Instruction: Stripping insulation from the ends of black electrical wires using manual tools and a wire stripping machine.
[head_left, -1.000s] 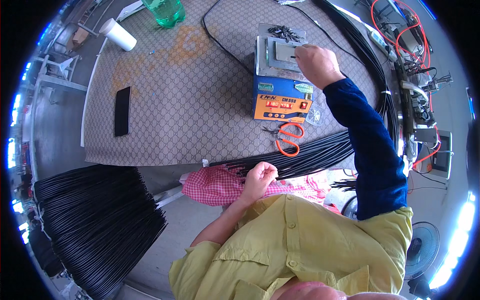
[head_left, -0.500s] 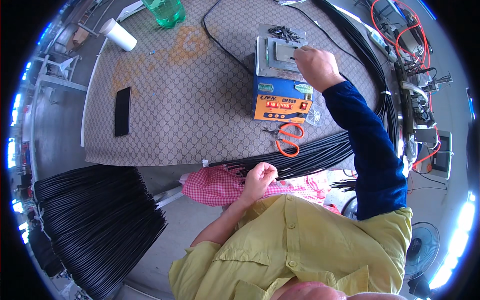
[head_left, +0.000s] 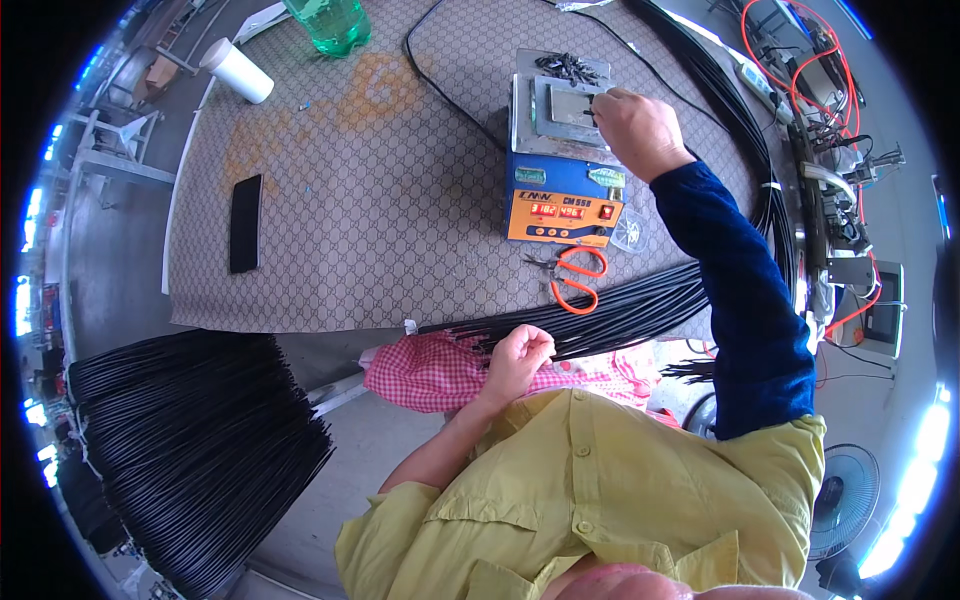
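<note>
My right hand, its arm in a dark blue sleeve, is closed at the right edge of a blue solder pot with an orange front panel. Something small and dark shows at its fingertips, beside the pot's square silvery surface; its kind is too small to tell. Near the table's front edge my left hand is closed with thumb and fingers pressed together. Whatever it may hold is hidden. Right beside it, a bundle of black cables runs along the edge. Orange-handled cutters lie between pot and bundle.
Small dark pieces are heaped behind the silvery surface. A phone, a white cup and a green bottle stand or lie to the left. A large fan of black cables hangs at lower left. Red-checked cloth covers my lap.
My right hand has shifted slightly to the right and toward me, a little away from the silvery surface. My left hand stays in place.
</note>
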